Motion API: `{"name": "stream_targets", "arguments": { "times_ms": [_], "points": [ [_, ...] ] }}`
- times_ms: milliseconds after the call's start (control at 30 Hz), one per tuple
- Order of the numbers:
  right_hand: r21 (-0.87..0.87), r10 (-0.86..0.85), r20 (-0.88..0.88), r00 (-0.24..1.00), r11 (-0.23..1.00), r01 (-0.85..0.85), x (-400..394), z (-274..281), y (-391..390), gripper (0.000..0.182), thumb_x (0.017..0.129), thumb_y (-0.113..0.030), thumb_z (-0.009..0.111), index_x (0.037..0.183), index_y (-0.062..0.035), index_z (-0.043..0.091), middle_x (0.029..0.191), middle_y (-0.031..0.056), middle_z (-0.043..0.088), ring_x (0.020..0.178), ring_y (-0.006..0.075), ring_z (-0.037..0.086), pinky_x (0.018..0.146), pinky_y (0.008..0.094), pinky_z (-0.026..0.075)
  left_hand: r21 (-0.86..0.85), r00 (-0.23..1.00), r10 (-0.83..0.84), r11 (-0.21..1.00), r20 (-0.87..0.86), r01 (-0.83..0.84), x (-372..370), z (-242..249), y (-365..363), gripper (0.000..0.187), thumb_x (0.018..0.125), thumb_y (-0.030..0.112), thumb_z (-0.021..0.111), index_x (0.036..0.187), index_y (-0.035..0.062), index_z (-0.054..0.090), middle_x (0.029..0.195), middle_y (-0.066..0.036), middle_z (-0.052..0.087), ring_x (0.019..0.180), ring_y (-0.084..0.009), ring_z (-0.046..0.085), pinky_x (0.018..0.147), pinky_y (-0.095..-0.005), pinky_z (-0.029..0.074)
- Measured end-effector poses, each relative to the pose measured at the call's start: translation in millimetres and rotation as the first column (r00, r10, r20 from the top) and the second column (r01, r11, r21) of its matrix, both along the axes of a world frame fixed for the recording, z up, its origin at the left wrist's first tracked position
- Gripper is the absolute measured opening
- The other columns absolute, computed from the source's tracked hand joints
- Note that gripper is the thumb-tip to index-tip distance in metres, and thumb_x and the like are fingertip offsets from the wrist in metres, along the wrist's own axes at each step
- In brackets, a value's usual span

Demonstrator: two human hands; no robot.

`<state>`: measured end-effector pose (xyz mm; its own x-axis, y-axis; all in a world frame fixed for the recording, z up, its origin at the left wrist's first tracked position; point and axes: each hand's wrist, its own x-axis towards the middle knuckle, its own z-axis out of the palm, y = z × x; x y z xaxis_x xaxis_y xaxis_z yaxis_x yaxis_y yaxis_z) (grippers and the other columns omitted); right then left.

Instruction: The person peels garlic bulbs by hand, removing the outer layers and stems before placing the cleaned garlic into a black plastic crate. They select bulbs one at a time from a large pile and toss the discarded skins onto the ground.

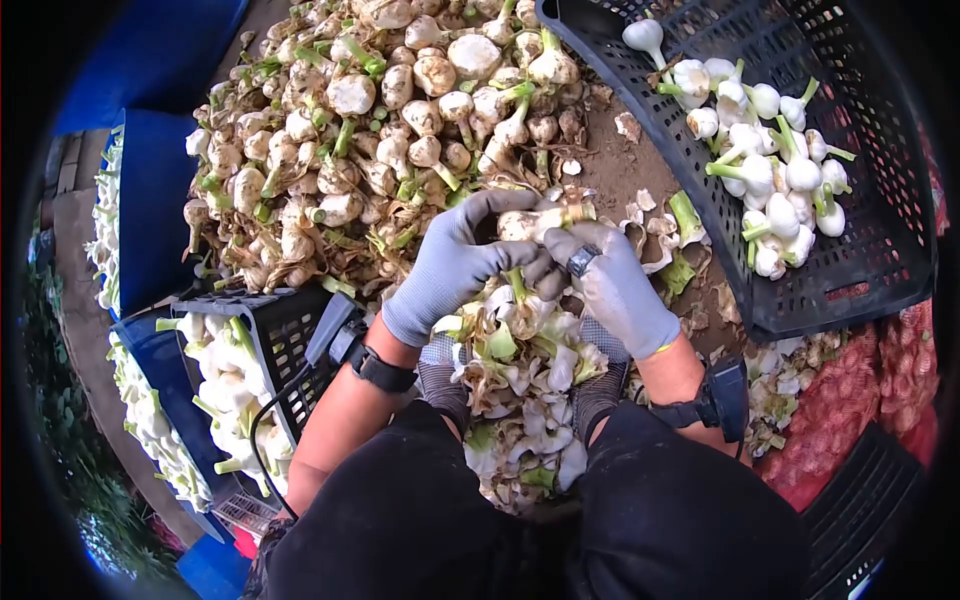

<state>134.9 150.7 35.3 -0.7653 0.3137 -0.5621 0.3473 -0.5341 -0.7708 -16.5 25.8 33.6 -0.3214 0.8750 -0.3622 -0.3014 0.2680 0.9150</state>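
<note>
Loosely heaped peelings (528, 425) lie below held garlic (528, 225)

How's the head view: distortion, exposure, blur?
Head view: strong fisheye, dark rounded border, black crate at right looks bowed. Head view: trousers very dark, little detail. Head view: left hand and right hand fairly crisp, foliage by the left edge soft.

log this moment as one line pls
left hand: holding garlic bulb | right hand: near its stem | right-side crate: white bulbs inside | garlic pile: soil-marked, ahead
</note>
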Motion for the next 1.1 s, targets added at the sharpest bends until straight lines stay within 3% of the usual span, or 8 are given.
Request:
{"name": "stream_targets", "arguments": {
  "times_ms": [267, 367, 500, 567, 633, 867, 1000, 1100],
  "points": [
    [0.193, -0.116, 0.121, 0.986, 0.977, 0.091, 4, -16, -6, 0.019, 0.092, -0.011, 0.063, 0.1, 0.0048, 0.066, 0.079, 0.0042, 0.067, 0.062, 0.0059, 0.058, 0.049, 0.0244, 0.048, 0.169, 0.827, 0.075, 0.985, -0.557, 0.025, 18, -9, -2, 0.043, 0.075, 0.01, 0.08, 0.114, 0.0041, 0.064, 0.107, -0.006, 0.067, 0.097, -0.0166, 0.064, 0.084, -0.0278, 0.05],
    [0.689, -0.01, 0.153, 0.988, 0.718, -0.099, 6, -12, -6, 0.018, 0.087, -0.008, 0.063, 0.101, 0.0031, 0.066, 0.082, 0.0117, 0.067, 0.068, 0.0241, 0.063, 0.062, 0.036, 0.051, -0.036, 0.883, 0.183, 0.982, 0.431, -0.186, 16, -7, -11, 0.044, 0.092, 0.026, 0.067, 0.128, 0.0059, 0.054, 0.106, -0.006, 0.066, 0.073, -0.0091, 0.062, 0.055, -0.0181, 0.043],
    [0.931, 0.017, 0.019, 1.0, 0.363, -0.024, 4, -13, -6, 0.025, 0.083, -0.004, 0.061, 0.107, 0.001, 0.064, 0.085, 0.017, 0.066, 0.076, 0.0381, 0.064, 0.073, 0.0434, 0.053, 0.029, 0.688, 0.152, 0.969, 0.71, -0.244, 21, -14, -13, 0.064, 0.094, 0.041, 0.062, 0.139, 0.0015, 0.04, 0.102, -0.002, 0.062, 0.067, -0.0075, 0.057, 0.054, -0.0159, 0.04],
    [0.957, 0.097, -0.109, 0.989, 0.279, 0.079, 7, -21, -4, 0.026, 0.084, -0.002, 0.059, 0.109, 0.0012, 0.064, 0.084, 0.0144, 0.067, 0.072, 0.0327, 0.066, 0.068, 0.0402, 0.054, 0.098, 0.827, 0.137, 0.969, 0.545, -0.226, 23, -11, -11, 0.065, 0.095, 0.04, 0.061, 0.142, 0.0009, 0.037, 0.101, -0.001, 0.061, 0.068, -0.0073, 0.057, 0.055, -0.0166, 0.042],
    [0.097, -0.05, -0.083, 0.995, 0.994, 0.058, 4, -16, -7, 0.025, 0.088, -0.003, 0.056, 0.112, 0.0024, 0.062, 0.083, 0.0088, 0.065, 0.068, 0.0197, 0.065, 0.055, 0.0301, 0.054, 0.032, 0.933, 0.089, 0.994, 0.35, -0.107, 25, 3, -8, 0.066, 0.096, 0.04, 0.06, 0.143, 0.0009, 0.036, 0.101, -0.001, 0.061, 0.07, -0.0069, 0.057, 0.057, -0.0177, 0.044],
    [-0.018, -0.036, -0.033, 0.999, 0.999, 0.035, 7, -5, -21, 0.02, 0.093, 0.001, 0.048, 0.105, 0.0041, 0.063, 0.085, 0.0071, 0.066, 0.074, 0.0137, 0.065, 0.064, 0.0264, 0.055, -0.105, 0.964, 0.238, 0.963, -0.115, -0.25, 6, -14, -8, 0.055, 0.095, 0.041, 0.061, 0.132, 0.0009, 0.053, 0.093, -0.003, 0.064, 0.078, -0.008, 0.063, 0.065, -0.0205, 0.05],
    [0.339, 0.207, 0.141, 0.968, 0.909, -0.244, 6, 6, -10, 0.019, 0.089, -0.003, 0.054, 0.102, 0.0055, 0.064, 0.082, 0.014, 0.067, 0.079, 0.0155, 0.066, 0.071, 0.0313, 0.052, 0.029, 0.608, -0.055, 0.991, -0.792, 0.127, 6, -13, -11, 0.048, 0.095, 0.039, 0.062, 0.123, 0.0007, 0.059, 0.101, -0.007, 0.066, 0.083, -0.0123, 0.063, 0.076, -0.0251, 0.052],
    [0.687, 0.156, 0.232, 0.96, 0.673, -0.275, 16, -21, -6, 0.022, 0.086, -0.012, 0.06, 0.1, 0.0038, 0.065, 0.084, 0.0197, 0.067, 0.08, 0.0294, 0.066, 0.072, 0.04, 0.051, -0.136, 0.937, 0.121, 0.988, 0.328, -0.08, 3, -7, -17, 0.044, 0.091, 0.037, 0.067, 0.115, 0.0004, 0.059, 0.118, -0.015, 0.062, 0.095, -0.0191, 0.067, 0.078, -0.0313, 0.057]
  ]
}}
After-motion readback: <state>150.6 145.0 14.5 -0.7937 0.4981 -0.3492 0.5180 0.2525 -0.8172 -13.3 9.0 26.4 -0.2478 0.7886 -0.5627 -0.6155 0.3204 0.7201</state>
